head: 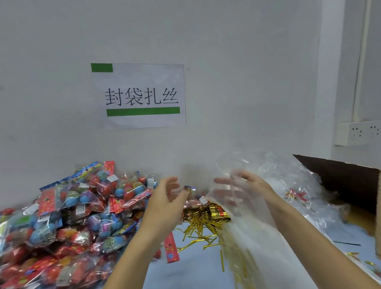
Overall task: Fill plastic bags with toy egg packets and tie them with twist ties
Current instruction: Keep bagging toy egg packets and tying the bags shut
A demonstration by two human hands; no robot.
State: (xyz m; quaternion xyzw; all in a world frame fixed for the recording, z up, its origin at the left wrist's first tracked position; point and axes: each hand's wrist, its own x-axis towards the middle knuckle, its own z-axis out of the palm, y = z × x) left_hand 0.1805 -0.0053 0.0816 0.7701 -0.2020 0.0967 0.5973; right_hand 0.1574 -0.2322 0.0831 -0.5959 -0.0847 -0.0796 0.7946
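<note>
Two hands are raised above the bench: the left hand with relaxed fingers and nothing in it, the right hand inside a clear plastic bag, grip unclear. Gold twist ties lie beneath; toy egg packets are heaped left, against the wall.

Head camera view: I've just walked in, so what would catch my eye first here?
Probably the big heap of colourful toy egg packets piled on the left against the wall. Next, the white sign with green bars and Chinese characters taped on the wall above. In the middle, two bare hands work over scattered gold twist ties, the right hand blurred inside a clear plastic bag.
</note>
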